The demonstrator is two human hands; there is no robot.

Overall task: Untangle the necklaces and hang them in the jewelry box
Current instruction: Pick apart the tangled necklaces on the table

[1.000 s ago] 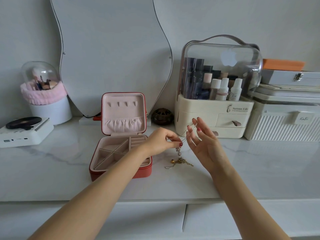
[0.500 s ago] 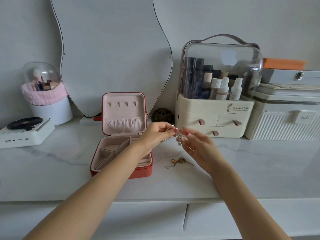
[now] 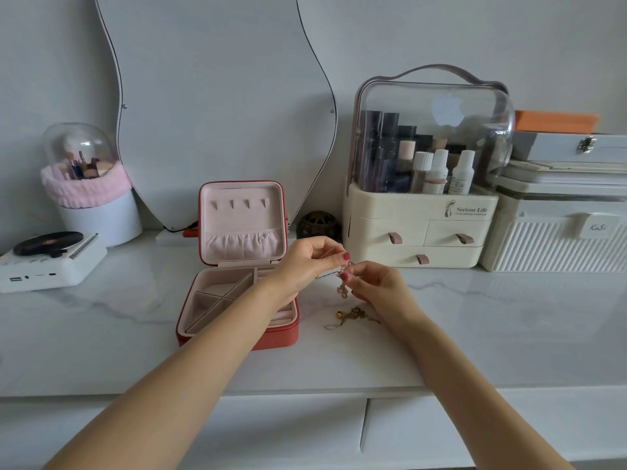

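left hand [image 3: 305, 262]: mine, raised just right of the jewelry box, fingers curled, pinching a thin chain near its top; red nails showing.
right hand [image 3: 376, 286]: mine, facing the left, fingertips touching the same chain, fingers curled and pinching it just below the left hand's grip.
held necklace [image 3: 342, 289]: thin chain between both hands, small pendant or knot hanging below my fingertips, above the surface; detail too small to read.
second necklace [image 3: 353, 315]: gold tangle with a small round bead, lying on the surface below my hands, just right of the jewelry box, not touched.
jewelry box [image 3: 237, 334]: red outside, pink lining, open; lid upright with four small hooks and a gathered pocket; base split into compartments. No chain visible on the hooks.
surface [image 3: 509, 334]: white marbled top, drawer fronts below the edge.
mirror [image 3: 220, 96]: wavy outline, leaning on the wall behind the jewelry box.
cosmetics organizer [image 3: 420, 228]: cream, clear domed lid, bottles inside, three drawers, right of the jewelry box at the back.
white storage boxes [image 3: 559, 239]: stacked at far right.
brush holder [image 3: 88, 198]: clear dome, pink band, back left.
record-player gadget [image 3: 47, 262]: white, far left.
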